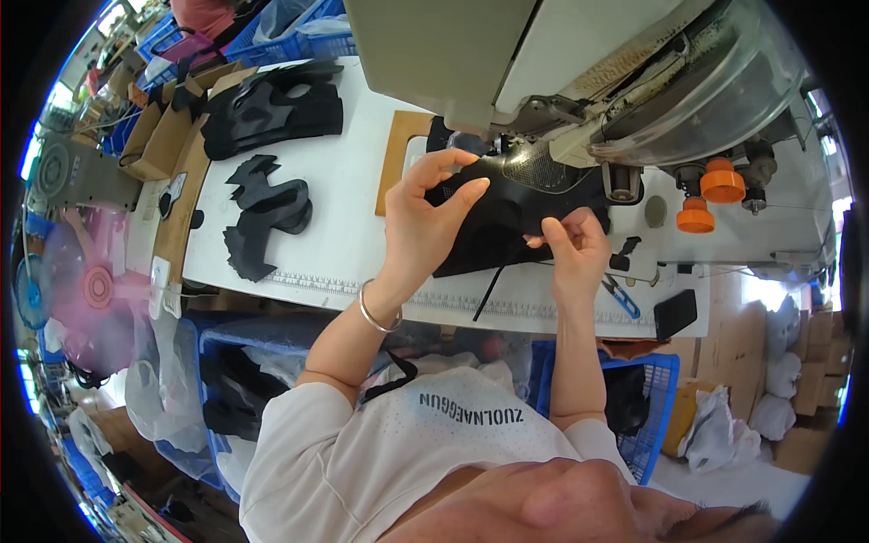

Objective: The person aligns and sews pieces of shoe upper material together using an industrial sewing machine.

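A black fabric piece with a mesh panel (507,213) lies under the lit needle area of a sewing machine (444,59). Over its left part is my left hand (430,204), close to the needle, with thumb and index fingertips apart. My right hand (579,249) is at the piece's right side, thumb and fingers curled together. Whatever those fingers hold, if anything, is too small to make out. A thin black strip (489,294) hangs from the near edge of the piece toward the ruler strip (362,288) on the table.
Stacked black pieces (276,109) and curved black cut pieces (267,217) lie on the white table at left. Blue snips (621,297) and a black phone-like slab (675,314) are at right. Blue crates (656,412) stand below; a pink fan (98,285) is far left.
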Action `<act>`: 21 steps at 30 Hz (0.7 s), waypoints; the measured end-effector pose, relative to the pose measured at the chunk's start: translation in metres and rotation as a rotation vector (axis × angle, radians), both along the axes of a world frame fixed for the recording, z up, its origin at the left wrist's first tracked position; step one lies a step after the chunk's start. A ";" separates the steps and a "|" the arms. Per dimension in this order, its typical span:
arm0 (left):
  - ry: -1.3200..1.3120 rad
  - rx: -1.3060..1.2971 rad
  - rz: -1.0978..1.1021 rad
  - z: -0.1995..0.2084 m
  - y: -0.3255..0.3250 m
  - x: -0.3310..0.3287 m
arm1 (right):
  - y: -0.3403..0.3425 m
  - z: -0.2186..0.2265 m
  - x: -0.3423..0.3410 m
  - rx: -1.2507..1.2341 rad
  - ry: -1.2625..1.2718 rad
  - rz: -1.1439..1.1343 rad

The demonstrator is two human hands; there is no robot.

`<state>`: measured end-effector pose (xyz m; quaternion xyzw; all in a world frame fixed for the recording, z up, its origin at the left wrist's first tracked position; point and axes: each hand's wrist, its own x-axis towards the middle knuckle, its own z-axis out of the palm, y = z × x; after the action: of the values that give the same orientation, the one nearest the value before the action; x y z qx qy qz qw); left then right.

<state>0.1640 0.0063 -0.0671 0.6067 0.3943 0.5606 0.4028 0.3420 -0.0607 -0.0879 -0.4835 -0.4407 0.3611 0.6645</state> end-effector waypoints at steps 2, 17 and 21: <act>0.015 0.023 0.021 -0.001 0.002 0.002 | 0.002 -0.006 0.000 0.016 -0.018 -0.013; 0.031 0.052 0.072 -0.004 -0.002 0.006 | 0.009 0.007 0.000 0.020 -0.034 -0.014; 0.327 0.470 0.403 -0.011 0.002 0.008 | 0.011 0.017 0.001 -0.016 -0.014 0.010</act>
<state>0.1722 0.0088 -0.0780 0.6744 0.4256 0.5998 0.0649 0.3432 -0.0498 -0.0714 -0.4890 -0.4449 0.3645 0.6558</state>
